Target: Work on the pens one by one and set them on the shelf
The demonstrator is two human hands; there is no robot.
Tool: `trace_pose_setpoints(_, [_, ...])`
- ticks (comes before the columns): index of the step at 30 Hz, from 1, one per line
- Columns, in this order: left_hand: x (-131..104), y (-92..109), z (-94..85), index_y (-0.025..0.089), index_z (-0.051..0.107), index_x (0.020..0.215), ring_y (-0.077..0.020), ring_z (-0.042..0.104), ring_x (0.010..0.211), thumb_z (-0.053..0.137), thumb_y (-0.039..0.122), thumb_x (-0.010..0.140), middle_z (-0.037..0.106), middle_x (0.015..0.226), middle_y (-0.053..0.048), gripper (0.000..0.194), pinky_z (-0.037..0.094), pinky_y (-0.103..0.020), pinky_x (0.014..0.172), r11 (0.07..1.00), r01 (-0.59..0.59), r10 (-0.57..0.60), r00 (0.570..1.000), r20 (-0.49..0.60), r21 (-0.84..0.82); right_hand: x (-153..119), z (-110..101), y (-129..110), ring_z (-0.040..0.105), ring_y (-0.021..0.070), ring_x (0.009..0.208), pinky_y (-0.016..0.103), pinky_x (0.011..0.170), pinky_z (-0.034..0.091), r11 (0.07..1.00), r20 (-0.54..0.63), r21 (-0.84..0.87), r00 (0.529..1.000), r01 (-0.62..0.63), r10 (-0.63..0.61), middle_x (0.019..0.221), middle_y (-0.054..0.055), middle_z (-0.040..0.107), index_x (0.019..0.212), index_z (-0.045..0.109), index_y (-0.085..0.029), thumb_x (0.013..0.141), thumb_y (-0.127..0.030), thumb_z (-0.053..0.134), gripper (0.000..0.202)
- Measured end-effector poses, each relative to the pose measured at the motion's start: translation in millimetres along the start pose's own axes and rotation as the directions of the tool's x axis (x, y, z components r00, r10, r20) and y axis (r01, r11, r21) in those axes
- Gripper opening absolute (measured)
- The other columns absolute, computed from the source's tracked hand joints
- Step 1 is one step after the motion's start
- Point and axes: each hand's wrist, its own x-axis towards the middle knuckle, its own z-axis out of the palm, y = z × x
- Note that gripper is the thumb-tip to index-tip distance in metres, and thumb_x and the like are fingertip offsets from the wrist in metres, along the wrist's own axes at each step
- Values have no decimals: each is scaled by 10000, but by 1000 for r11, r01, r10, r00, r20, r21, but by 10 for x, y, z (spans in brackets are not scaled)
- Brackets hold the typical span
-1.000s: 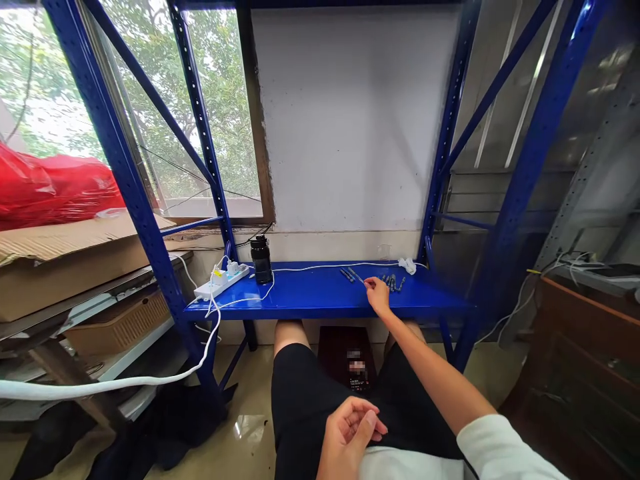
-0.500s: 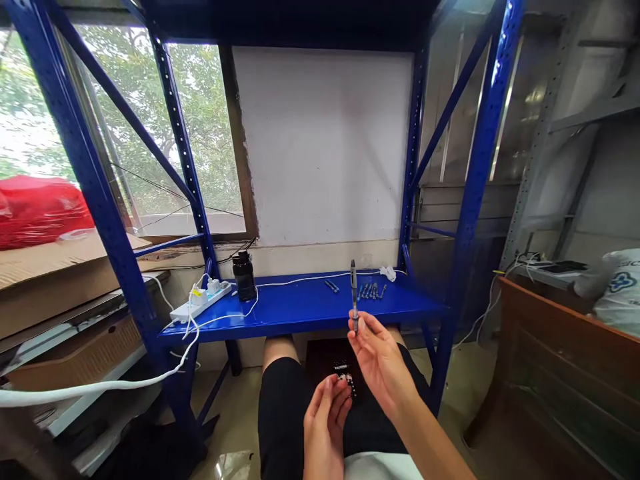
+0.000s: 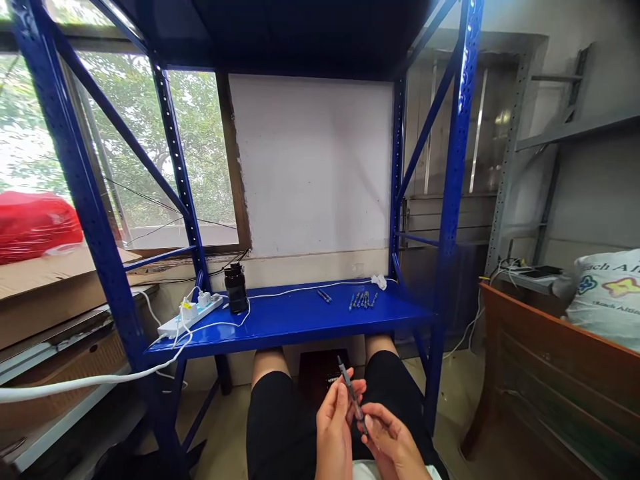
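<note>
A slim dark pen [image 3: 349,385] slants over my lap, its upper end leaning to the left. My left hand [image 3: 334,423] closes thumb and fingers around its middle and upper part. Lower down, my right hand [image 3: 390,437] pinches the pen's other end. On the blue shelf table, several similar pens [image 3: 363,301] lie in a row toward the right, with a couple more pens [image 3: 324,296] lying a little to their left. Below my hands, a small dark thing with white marks [image 3: 333,379] is partly hidden.
A white power strip [image 3: 193,316] with plugs and a black bottle [image 3: 235,288] stand on the left of the blue table [image 3: 285,320]. A white cable [image 3: 95,381] crosses at left. Blue rack posts [image 3: 453,187] frame both sides. A wooden chair [image 3: 550,353] is at the right.
My right hand has brought the pen down and tilted it from upright. My left hand has come up and taken hold of it too. The view has shifted slightly.
</note>
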Motion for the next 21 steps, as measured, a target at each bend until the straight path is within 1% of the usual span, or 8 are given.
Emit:
trace_pose_setpoints(2, [3,-6,-8,176,810,1184,-123,649,585,922,587,757,809,1002,-125,604,506,-219,505,998,33,-33,999,6,61,28,2,48,658,158,699,253,616,515,998,51,-56,999,2,0,848,60,736,957,766,-182,651,-586,1005,561])
trace_pose_setpoints(4, [14,-3,-6,175,806,1164,-63,523,452,946,587,718,802,977,-114,623,353,-182,379,991,72,-74,997,10,110,60,23,93,562,106,584,216,532,429,993,152,-115,988,1,17,773,37,699,941,746,-177,730,-661,932,559])
trace_pose_setpoints(6, [26,6,-2,167,817,1101,-63,542,464,973,566,686,802,943,-110,597,366,-172,398,990,84,-87,996,15,113,88,27,123,388,49,459,186,461,310,989,248,-147,968,-13,50,633,-28,599,904,715,-178,791,-704,866,559])
trace_pose_setpoints(8, [32,21,3,158,833,1052,-125,671,612,976,560,687,810,919,-125,562,510,-194,548,995,76,-78,997,26,72,107,8,126,219,24,409,181,425,211,988,297,-148,950,-53,95,534,-96,454,900,688,-187,812,-738,827,574])
trace_pose_setpoints(12, [32,48,12,156,859,1086,-274,768,1011,963,598,688,830,1007,-177,603,588,-304,911,996,94,-94,995,39,-3,121,-49,86,150,26,403,188,412,159,980,305,-159,938,-120,164,502,-131,341,877,652,-195,778,-789,816,623])
trace_pose_setpoints(15, [43,35,9,159,863,1047,-264,766,931,985,574,663,822,971,-164,578,576,-252,693,996,91,-91,995,37,4,134,-68,88,163,29,382,192,405,168,980,301,-183,944,-82,135,472,-133,322,798,593,-204,770,-823,790,650])
trace_pose_setpoints(18, [65,8,-12,150,861,984,-215,721,769,992,558,654,787,865,-123,541,453,-211,486,999,44,-44,998,39,14,137,-79,114,154,34,361,199,387,177,974,317,-223,943,-27,99,457,-140,302,774,537,-224,779,-855,748,664])
trace_pose_setpoints(21, [83,8,-44,137,866,974,-215,713,759,1000,551,640,789,852,-126,549,487,-229,525,998,19,-20,1000,12,54,112,-92,114,147,36,397,201,404,164,953,278,-302,959,35,53,496,-133,319,805,539,-223,821,-841,719,645])
